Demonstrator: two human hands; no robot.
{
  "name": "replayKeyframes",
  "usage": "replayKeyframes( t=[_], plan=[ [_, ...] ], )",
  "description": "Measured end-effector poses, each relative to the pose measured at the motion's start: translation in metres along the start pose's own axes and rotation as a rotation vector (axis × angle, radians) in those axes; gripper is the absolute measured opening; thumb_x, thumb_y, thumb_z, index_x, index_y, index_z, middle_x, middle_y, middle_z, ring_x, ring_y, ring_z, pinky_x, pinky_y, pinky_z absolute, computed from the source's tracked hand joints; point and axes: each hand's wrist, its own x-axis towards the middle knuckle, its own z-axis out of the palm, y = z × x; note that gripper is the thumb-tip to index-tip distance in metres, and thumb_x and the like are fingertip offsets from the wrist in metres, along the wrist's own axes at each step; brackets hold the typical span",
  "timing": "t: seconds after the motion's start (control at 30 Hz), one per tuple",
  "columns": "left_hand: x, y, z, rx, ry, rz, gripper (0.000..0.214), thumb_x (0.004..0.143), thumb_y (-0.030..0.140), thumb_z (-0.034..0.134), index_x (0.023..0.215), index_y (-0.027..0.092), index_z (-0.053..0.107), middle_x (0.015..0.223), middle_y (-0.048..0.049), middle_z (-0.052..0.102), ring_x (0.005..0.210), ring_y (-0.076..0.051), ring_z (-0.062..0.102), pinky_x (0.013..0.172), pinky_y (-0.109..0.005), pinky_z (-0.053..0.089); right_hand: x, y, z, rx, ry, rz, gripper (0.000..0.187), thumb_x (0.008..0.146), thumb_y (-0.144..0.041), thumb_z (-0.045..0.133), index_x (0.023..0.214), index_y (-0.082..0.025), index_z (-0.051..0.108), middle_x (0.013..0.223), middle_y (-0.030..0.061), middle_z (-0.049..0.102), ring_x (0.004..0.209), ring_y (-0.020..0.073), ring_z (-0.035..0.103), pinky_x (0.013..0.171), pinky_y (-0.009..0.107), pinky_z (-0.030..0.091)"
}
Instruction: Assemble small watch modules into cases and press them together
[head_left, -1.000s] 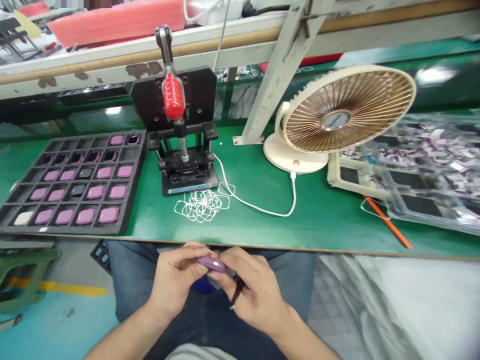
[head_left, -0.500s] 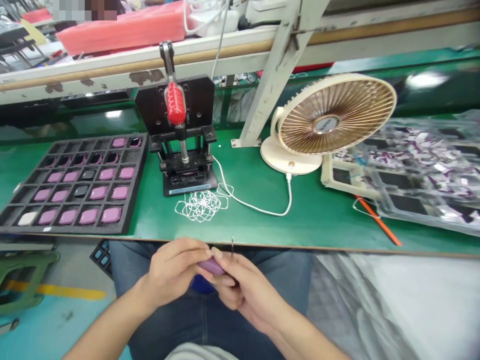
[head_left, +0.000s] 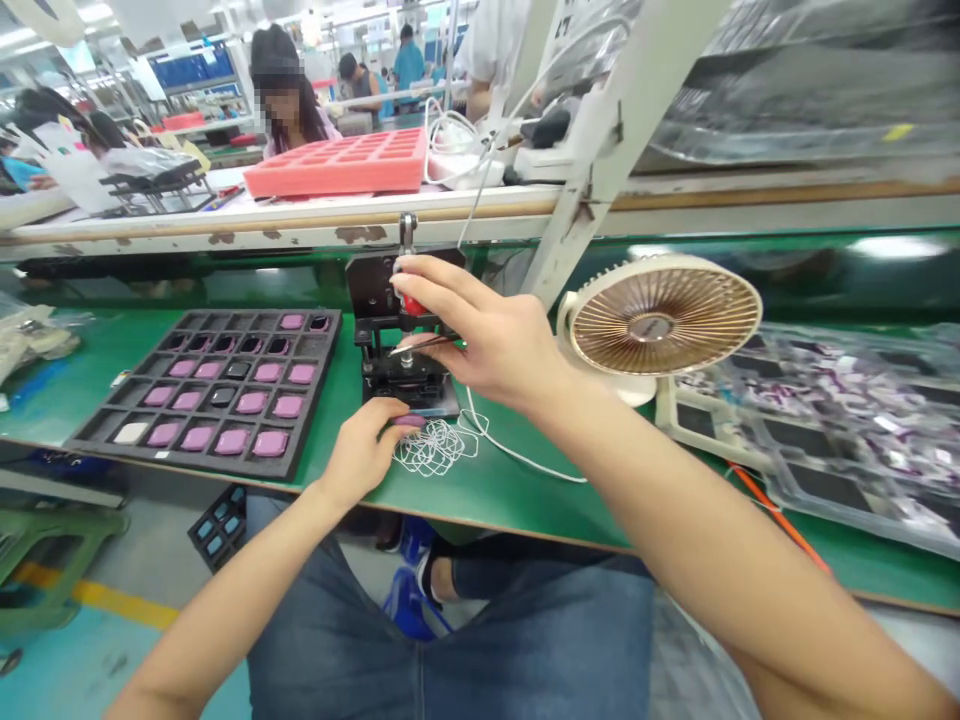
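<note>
My left hand (head_left: 365, 448) pinches a purple watch case (head_left: 409, 421) at the front edge of the black toggle press (head_left: 375, 362). The case is partly hidden by my fingers. My right hand (head_left: 480, 325) is up at the press, its fingers across the red lever handle (head_left: 410, 304) and the thumb lower down. Metal tweezers (head_left: 420, 343) stick out of that hand, pointing left in front of the press. Whether the fingers grip the handle firmly is hard to tell. A tangle of thin white loops (head_left: 439, 447) lies just right of my left hand.
To the left, a black foam tray (head_left: 217, 462) holds several purple cases and a few dark ones. At the right stand a cream desk fan (head_left: 664, 315) and clear plastic trays (head_left: 847, 500) of small parts. A white cable (head_left: 517, 462) crosses the green bench. People work beyond the shelf.
My hands have come up from my lap and parted. The left has carried the purple case to the press; the right has risen to the red handle with the tweezers. The view has tilted up.
</note>
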Motion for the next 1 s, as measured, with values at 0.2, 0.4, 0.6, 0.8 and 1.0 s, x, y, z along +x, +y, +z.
replayKeyframes(
  t=[0.2, 0.4, 0.6, 0.8, 1.0],
  plan=[
    [0.013, -0.018, 0.002, -0.042, 0.013, -0.142, 0.009, 0.095, 0.023, 0.075, 0.102, 0.025, 0.080, 0.104, -0.0039, 0.084, 0.099, -0.025, 0.079, 0.096, -0.039, 0.062, 0.046, 0.002, -0.001, -0.017, 0.155, 0.058, 0.027, 0.114, -0.037, 0.052, 0.131, -0.023, 0.069, 0.122, -0.0009, 0.079, 0.099, 0.0154, 0.078, 0.080, 0.023, 0.059],
    [-0.001, -0.015, -0.020, -0.106, 0.119, -0.263, 0.022, 0.098, 0.034, 0.072, 0.116, 0.025, 0.082, 0.114, -0.0051, 0.085, 0.108, -0.024, 0.079, 0.104, -0.039, 0.061, 0.035, -0.018, -0.017, -0.071, 0.334, 0.205, 0.027, 0.114, -0.035, 0.051, 0.104, -0.021, 0.072, 0.098, 0.0047, 0.080, 0.091, 0.0182, 0.076, 0.080, 0.029, 0.057],
    [-0.032, -0.014, -0.038, -0.121, 0.207, -0.302, 0.025, 0.096, 0.040, 0.076, 0.112, 0.021, 0.081, 0.099, -0.0058, 0.086, 0.085, -0.023, 0.082, 0.084, -0.036, 0.068, -0.083, -0.018, 0.064, -0.001, -0.439, 0.228, 0.026, 0.113, -0.031, 0.052, 0.122, -0.026, 0.076, 0.130, 0.0005, 0.078, 0.100, 0.0187, 0.078, 0.062, 0.028, 0.053],
    [-0.030, -0.013, -0.041, 0.031, 0.209, -0.164, 0.027, 0.097, 0.035, 0.076, 0.122, 0.023, 0.078, 0.116, -0.0079, 0.082, 0.097, -0.023, 0.082, 0.086, -0.037, 0.070, -0.071, 0.010, 0.109, 0.013, -0.554, 0.279, 0.029, 0.099, -0.028, 0.073, 0.128, -0.025, 0.076, 0.123, 0.0065, 0.080, 0.104, 0.0315, 0.079, 0.074, 0.036, 0.060],
    [0.011, -0.020, -0.019, 0.243, 0.138, 0.080, 0.018, 0.103, 0.025, 0.068, 0.117, 0.022, 0.079, 0.119, -0.0091, 0.082, 0.113, -0.025, 0.076, 0.110, -0.047, 0.061, -0.093, 0.008, 0.081, 0.027, -0.475, 0.269, 0.034, 0.108, -0.025, 0.060, 0.142, -0.025, 0.068, 0.140, 0.0029, 0.073, 0.116, 0.0253, 0.077, 0.076, 0.033, 0.062]
  ],
)
